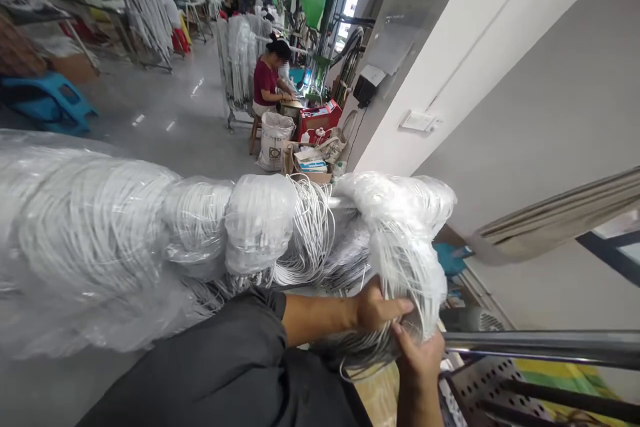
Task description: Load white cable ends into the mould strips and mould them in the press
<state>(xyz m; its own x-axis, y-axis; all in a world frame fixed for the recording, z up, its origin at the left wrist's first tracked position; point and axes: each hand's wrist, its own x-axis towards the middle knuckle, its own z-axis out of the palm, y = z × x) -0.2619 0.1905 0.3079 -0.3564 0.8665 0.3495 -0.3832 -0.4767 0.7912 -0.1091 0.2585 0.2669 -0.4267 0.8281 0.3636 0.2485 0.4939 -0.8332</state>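
Observation:
A thick bundle of thin white cables [400, 260], partly wrapped in clear plastic, hangs over a rail [341, 202] in front of me. My left hand [379, 308] grips this bundle from the left, its thumb lying across the strands. Just below and to the right, my right hand [423, 349] is closed on the same cables, thumb pointing up. The two thumbs are close together; the fingers behind the bundle are mostly hidden. Left of my hands, loose unwrapped cables [313, 227] drape over the rail beside a plastic-wrapped bundle [261, 223].
More wrapped cable bundles [95, 220] fill the rail leftward. A metal bar [540, 341] runs at lower right, near a white pillar [425, 60]. Beyond the rail, a person in a red top [267, 80] sits at a machine, near a white sack [275, 140]. A blue stool [47, 100] stands left.

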